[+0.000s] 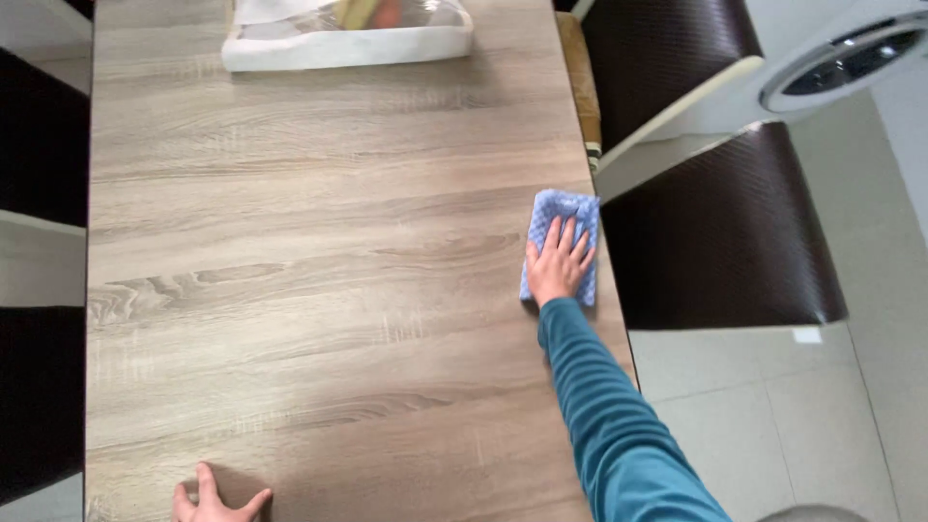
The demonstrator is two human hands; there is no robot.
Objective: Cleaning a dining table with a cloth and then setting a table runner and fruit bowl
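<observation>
A blue cloth point(564, 209) lies flat on the wooden table point(319, 271) right at its right edge. My right hand point(558, 263) presses down on the cloth with fingers spread, the arm in a teal sleeve. Down at the near edge of the table my left hand point(215, 503) rests on the bare wood, fingers apart, only partly in view.
A white tray-like container point(348, 46) under clear wrap, with items inside, stands at the table's far end. A dark brown chair point(720, 227) stands beside the right edge, another behind it. Pale floor tiles lie to the right, dark chairs to the left.
</observation>
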